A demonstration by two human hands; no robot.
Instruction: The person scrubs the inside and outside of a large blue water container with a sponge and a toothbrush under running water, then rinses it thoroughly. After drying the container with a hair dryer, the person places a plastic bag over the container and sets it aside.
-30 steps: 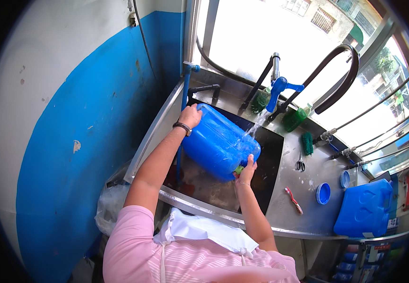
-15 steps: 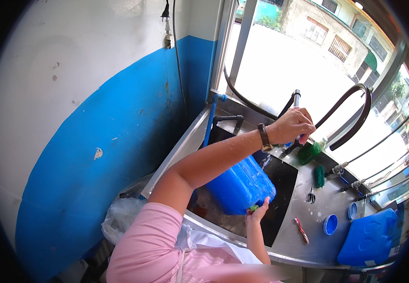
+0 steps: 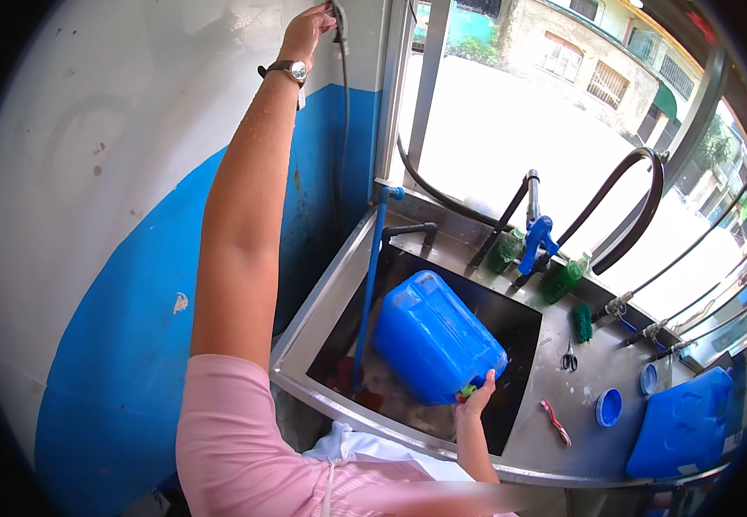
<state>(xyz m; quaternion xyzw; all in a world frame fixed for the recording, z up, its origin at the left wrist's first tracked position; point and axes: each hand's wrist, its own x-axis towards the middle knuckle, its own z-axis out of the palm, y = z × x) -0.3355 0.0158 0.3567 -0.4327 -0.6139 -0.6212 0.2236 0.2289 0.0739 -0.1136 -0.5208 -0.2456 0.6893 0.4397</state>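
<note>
My left hand [image 3: 309, 30] is raised high on the left against the wall, its fingers closed round a black electrical plug [image 3: 336, 19] on a hanging cord. My fingers partly hide the plug. In the sink [image 3: 520, 422] lies a blue plastic jug [image 3: 433, 332], tilted, with its opening end towards me. My right hand [image 3: 475, 396] grips that end. A small yellow-green piece [image 3: 467, 391] shows by the right fingers; what it is I cannot tell. Behind the jug stands a tap with a blue handle [image 3: 537, 243].
Green bottles [image 3: 564, 280] stand by the tap. On the steel counter lie a green scrubber [image 3: 582, 322], scissors [image 3: 570, 357], a red-and-white brush [image 3: 555, 422] and a blue cap [image 3: 608, 407]. Another blue jug [image 3: 681, 424] is at the right. A blue pipe [image 3: 368, 293] rises at the sink's left.
My left hand has left the tap and moved up and left to the plug. The water stream seen before no longer shows. My right hand keeps its hold on the jug.
</note>
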